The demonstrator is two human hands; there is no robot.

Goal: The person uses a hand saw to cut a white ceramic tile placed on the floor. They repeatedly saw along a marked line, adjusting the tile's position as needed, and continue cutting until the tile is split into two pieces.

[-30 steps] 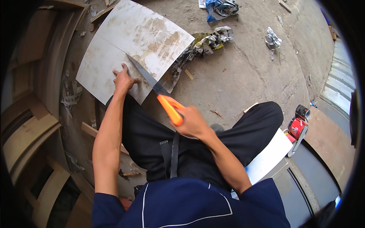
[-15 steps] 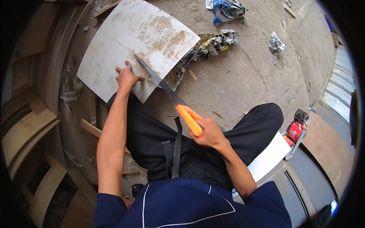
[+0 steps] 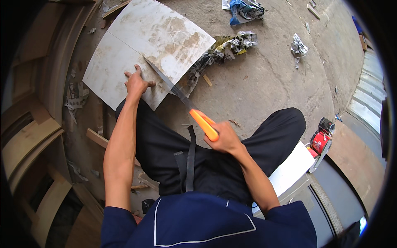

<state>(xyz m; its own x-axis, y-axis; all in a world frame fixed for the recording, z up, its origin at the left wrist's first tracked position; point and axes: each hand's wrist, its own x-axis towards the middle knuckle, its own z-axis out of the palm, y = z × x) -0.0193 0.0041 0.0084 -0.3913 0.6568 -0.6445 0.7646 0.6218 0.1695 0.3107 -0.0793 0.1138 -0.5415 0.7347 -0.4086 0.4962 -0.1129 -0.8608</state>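
My right hand [image 3: 225,137] is closed around the orange handle of a hand saw [image 3: 182,96]. The blade slants up and to the left, crossing the near right edge of a dirty white board [image 3: 124,53]. Its tip lies close to a thin dark line that runs on across the board toward the far left. With fingers spread, my left hand [image 3: 137,82] presses flat on the board, left of the blade. The board's near corner rests by my left knee. Brown smears cover much of its surface.
Crumpled newspaper [image 3: 233,46] lies by the board's right edge, with a blue crumpled wrapper [image 3: 244,11] beyond. Wooden frames [image 3: 31,140] stand at the left. Red cans [image 3: 319,141] and a white sheet [image 3: 291,169] are at the right, near corrugated metal [image 3: 368,91].
My right hand and the saw have shifted slightly up and left, staying in the same line across the board. My left hand keeps its place on the board.
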